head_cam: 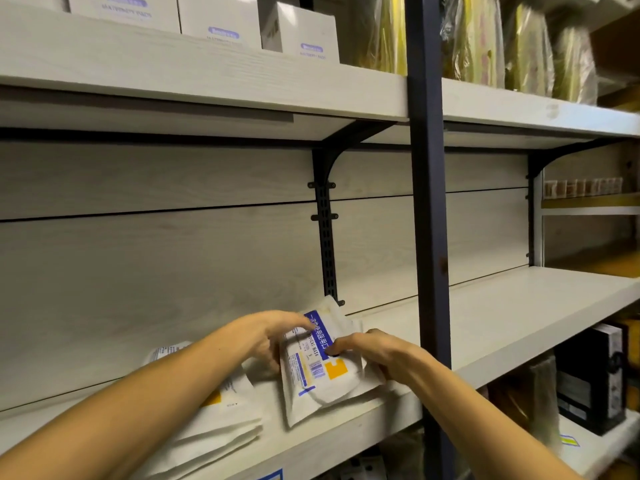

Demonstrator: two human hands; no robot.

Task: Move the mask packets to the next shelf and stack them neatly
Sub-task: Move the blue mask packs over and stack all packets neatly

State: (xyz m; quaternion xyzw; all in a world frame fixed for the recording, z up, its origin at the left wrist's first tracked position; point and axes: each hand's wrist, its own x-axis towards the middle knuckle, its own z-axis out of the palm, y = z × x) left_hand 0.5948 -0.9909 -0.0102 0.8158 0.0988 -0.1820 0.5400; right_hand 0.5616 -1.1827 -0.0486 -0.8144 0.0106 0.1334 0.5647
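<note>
White paper mask packets [317, 368] sit in a small stack at lower centre of the frame, on the left shelf [363, 420] just beside the dark upright post [429, 202]. The left hand [266, 337] pinches the stack's left edge; the right hand [367, 351] curls round its right edge, apparently gripping. More packets [221, 417] lie fanned at lower left. Carried past the post, the slippery stack could splay or snag, dropping packets short of the bare shelf [519, 317] at right.

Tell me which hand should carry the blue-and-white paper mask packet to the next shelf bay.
Probably the right hand: it grips the blue-and-white paper mask packet nearest the dark metal upright, beyond which the right-hand shelf bay lies.
</note>
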